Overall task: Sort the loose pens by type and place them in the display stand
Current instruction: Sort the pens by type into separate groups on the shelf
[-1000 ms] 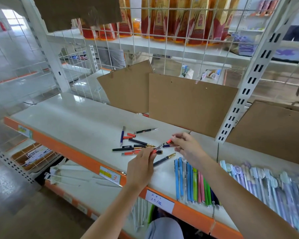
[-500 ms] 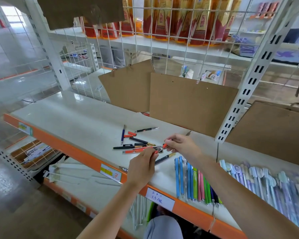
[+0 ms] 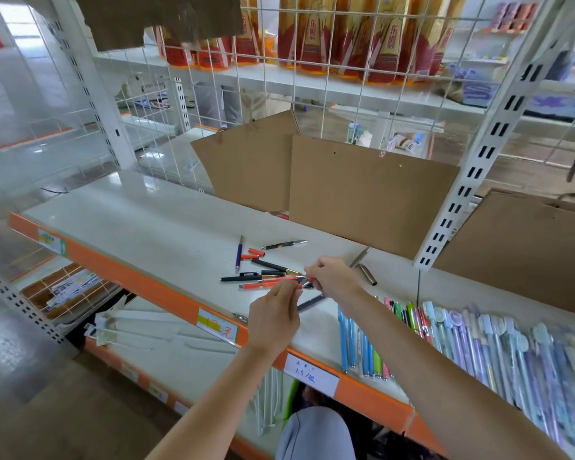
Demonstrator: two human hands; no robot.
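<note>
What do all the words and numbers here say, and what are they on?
"1.5/根": handwritten on the white price tag on the orange shelf edge; the line above it is unclear.
"东": on the red and gold packets up top; the rest is blurred.
Yellow shelf label: too blurred to read.
Green shelf label: too blurred to read.

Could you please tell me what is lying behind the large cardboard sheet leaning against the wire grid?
A red sliver pokes out at the lower left edge of the cardboard sheet, on the shelf. Whatever else lies behind is covered.
</note>
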